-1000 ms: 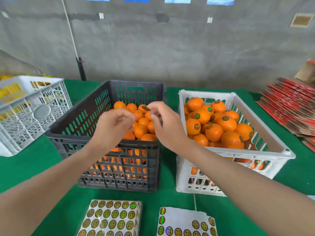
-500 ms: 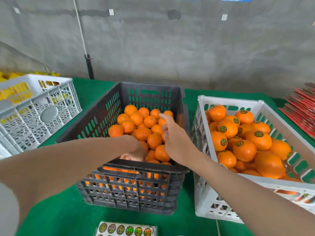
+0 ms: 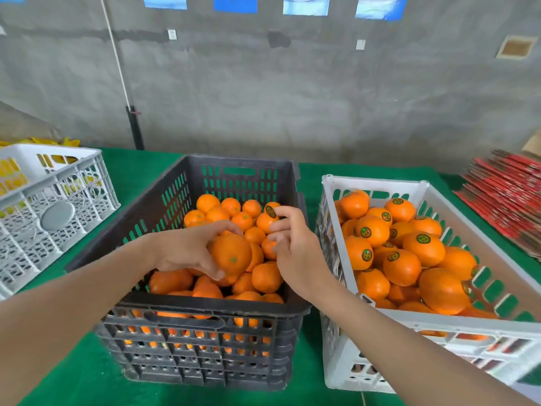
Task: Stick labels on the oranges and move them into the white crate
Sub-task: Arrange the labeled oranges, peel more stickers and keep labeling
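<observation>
My left hand (image 3: 187,249) grips an unlabelled orange (image 3: 231,254) just above the pile in the black crate (image 3: 205,312). Beside it my right hand (image 3: 292,244) pinches a round green-and-black label (image 3: 270,211) at its fingertips, held over the far oranges in that crate. The white crate (image 3: 439,326) stands to the right, filled with several oranges (image 3: 424,249) that carry the same round labels.
A second white crate (image 3: 58,206) with yellow things in it sits at the far left on the green tablecloth (image 3: 87,376). Flat red cardboard sheets (image 3: 509,194) are stacked at the far right. A grey wall stands behind the table.
My left hand has come up out of the black crate with an orange in it. My right hand now shows the label at its fingertips. The view tilted up and the label sheets left the frame.
</observation>
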`<action>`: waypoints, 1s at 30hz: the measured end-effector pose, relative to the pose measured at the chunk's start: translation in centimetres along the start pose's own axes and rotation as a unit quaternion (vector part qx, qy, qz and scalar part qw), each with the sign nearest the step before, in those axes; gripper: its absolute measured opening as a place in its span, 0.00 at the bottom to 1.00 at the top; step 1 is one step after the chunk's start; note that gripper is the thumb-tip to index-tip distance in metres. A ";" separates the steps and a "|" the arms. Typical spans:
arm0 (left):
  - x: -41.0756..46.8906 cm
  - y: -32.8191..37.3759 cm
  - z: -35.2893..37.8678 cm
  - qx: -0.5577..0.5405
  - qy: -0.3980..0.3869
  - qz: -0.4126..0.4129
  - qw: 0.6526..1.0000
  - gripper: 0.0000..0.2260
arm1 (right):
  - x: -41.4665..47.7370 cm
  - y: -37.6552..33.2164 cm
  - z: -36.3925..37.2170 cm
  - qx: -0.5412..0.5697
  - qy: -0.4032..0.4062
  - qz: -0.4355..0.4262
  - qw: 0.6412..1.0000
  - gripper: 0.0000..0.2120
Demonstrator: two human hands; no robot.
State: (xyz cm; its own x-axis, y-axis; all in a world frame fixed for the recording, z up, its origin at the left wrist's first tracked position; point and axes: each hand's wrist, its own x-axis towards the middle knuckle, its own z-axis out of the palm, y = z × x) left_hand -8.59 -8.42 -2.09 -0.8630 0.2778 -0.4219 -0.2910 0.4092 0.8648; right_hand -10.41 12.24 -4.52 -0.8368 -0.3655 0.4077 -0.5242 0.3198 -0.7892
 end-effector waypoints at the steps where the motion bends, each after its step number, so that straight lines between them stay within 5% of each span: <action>1: -0.5 -0.3 0.0 -0.049 0.020 0.022 0.998 0.33 | 0.0 -0.2 -0.2 0.013 0.008 0.002 1.000 0.16; 8: -4.0 1.7 3.8 -0.225 0.032 0.115 0.967 0.33 | -2.0 -3.4 -1.8 0.178 0.051 -0.001 0.983 0.14; 14: -4.6 3.7 7.4 -0.400 0.059 0.126 0.906 0.32 | -4.0 -5.2 -5.4 0.267 0.046 0.010 0.963 0.03; 22: -3.9 6.0 11.5 -0.376 0.072 0.104 0.918 0.27 | -5.3 -4.8 -8.3 0.053 -0.014 -0.053 0.997 0.08; 30: -3.7 7.2 15.0 -0.405 0.124 0.093 0.901 0.21 | -6.3 -4.0 -9.7 -0.031 0.001 -0.082 0.996 0.05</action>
State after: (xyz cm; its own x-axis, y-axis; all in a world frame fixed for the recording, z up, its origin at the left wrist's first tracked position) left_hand -1.30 6.56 1.56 -0.9644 0.0326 -0.2624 -0.2514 -0.4211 0.8715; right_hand -4.58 21.76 0.55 -0.7392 -0.4156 0.5300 -0.6628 0.3093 -0.6819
